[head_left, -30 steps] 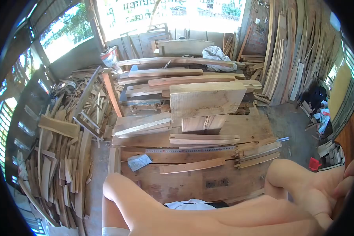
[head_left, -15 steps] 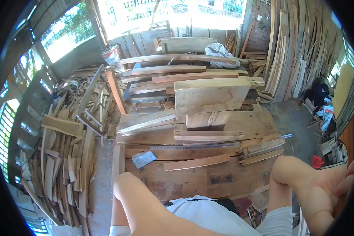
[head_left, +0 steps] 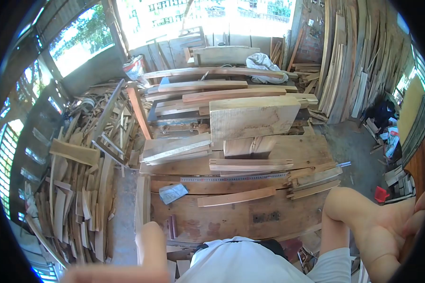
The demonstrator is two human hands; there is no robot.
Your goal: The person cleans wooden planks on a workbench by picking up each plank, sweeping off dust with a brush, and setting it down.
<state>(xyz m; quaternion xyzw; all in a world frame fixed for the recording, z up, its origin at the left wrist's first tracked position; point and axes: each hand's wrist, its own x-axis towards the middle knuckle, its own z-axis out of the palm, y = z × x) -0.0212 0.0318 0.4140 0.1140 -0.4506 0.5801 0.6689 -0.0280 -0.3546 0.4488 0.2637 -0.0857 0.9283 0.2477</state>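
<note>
At four o'clock, near the edge of the view, the right hand has its fingers curled around a brown piece, probably wood, of which only a small part is visible. The left arm is blurred at seven o'clock, and I cannot tell whether its hand is spread or closed. On the bench, a thick block stands near the centre, toward one o'clock. A measuring strip and, nearer to the person, a narrow board lie toward five o'clock; a blue packet lies toward seven. As I judge, the brown piece is already taken in hand, while these boards lie loose and unjoined; how much work remains, I cannot tell.
</note>
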